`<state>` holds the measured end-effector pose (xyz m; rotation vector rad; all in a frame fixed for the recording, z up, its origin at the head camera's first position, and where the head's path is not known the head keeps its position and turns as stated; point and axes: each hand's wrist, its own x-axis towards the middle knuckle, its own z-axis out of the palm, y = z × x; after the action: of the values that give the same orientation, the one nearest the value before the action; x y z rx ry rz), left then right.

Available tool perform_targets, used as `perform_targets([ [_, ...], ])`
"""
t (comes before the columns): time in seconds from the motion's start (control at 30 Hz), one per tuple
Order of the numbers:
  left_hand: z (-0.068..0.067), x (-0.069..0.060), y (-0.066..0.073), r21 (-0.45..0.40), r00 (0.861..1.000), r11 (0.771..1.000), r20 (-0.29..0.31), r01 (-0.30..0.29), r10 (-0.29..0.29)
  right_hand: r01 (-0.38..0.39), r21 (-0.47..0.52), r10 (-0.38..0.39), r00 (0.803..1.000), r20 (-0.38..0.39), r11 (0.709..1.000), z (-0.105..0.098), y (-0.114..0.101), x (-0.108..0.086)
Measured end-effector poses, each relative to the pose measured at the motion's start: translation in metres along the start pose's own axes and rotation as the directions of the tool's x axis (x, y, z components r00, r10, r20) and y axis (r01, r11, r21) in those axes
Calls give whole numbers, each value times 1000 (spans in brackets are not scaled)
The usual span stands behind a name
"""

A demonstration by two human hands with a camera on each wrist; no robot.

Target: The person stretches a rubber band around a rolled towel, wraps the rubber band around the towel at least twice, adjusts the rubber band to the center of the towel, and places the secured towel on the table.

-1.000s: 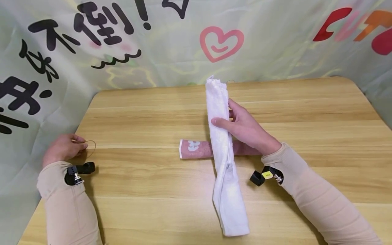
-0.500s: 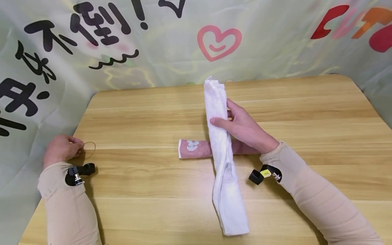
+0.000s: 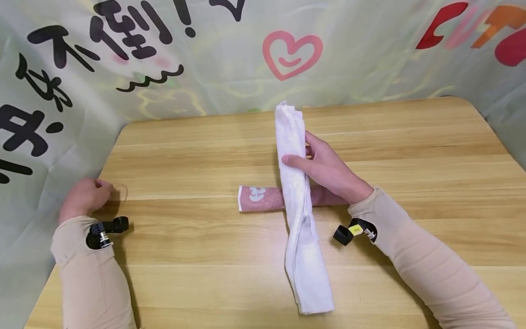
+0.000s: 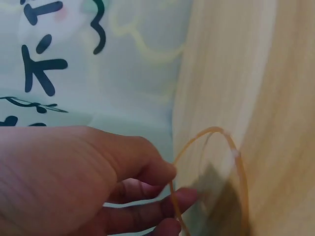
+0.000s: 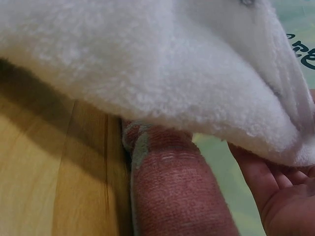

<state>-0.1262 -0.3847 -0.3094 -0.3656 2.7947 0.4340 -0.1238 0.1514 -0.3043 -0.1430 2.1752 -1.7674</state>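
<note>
Head view: the right grip [image 3: 329,172] holds a white towel [image 3: 297,201], folded lengthwise, over a seemingly finished pink roll [image 3: 265,199] beneath. Left wrist: the left grip [image 4: 83,182] pinches an orange band [image 4: 243,184], around neither yet. Right wrist: beside the grip, the white towel appears unrolled.

1. A pale, lightly creased fabric backdrop [image 3: 230,87] stands behind the table [image 3: 185,237] and along its sides.
2. Bold black lettering [image 3: 59,51] slants across the left, with a wavy black line [image 3: 147,82] beneath part of it.
3. A pink heart outline [image 3: 267,50] (it wears a smile) sits near the middle; colourful shapes [image 3: 511,48] mark the upper right.
4. The tabletop is light wood-grain, softly glossy.
</note>
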Motion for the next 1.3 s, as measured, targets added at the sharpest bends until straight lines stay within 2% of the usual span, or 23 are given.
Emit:
perform_targets([
  [0.17, 1, -1, 6, -30, 996, 999, -85, -19, 16, -16, 17, 16, 1000, -10, 1000, 0, 0, 0],
  [0.27, 2, 1, 11, -47, 992, 999, -122, -21, 15, 0, 9, 0, 1000, -20, 1000, 1, 2, 0],
  [0.47, 5, 3, 27, -82, 988, 996, -155, -22, 9, 59, -7, -60, 997, -53, 998, -1, 7, 2],
  [0.67, 10, 6, 46, -87, 979, 994, -200, -66, 48, 50, 53, -47, 997, -65, 997, -1, 7, 2],
  [0.97, 15, 9, 73, -118, 971, 983, -211, -140, 113, 43, 119, -37, 998, -52, 992, -1, 8, 0],
  [1.13, 21, 9, 92, -162, 951, 965, -265, -205, 158, 35, 134, -28, 998, -52, 990, -1, 9, 0],
  [1.3, 29, 10, 106, -159, 922, 949, -325, -272, 210, -7, 220, 9, 1000, -8, 975, 2, 8, 0],
])
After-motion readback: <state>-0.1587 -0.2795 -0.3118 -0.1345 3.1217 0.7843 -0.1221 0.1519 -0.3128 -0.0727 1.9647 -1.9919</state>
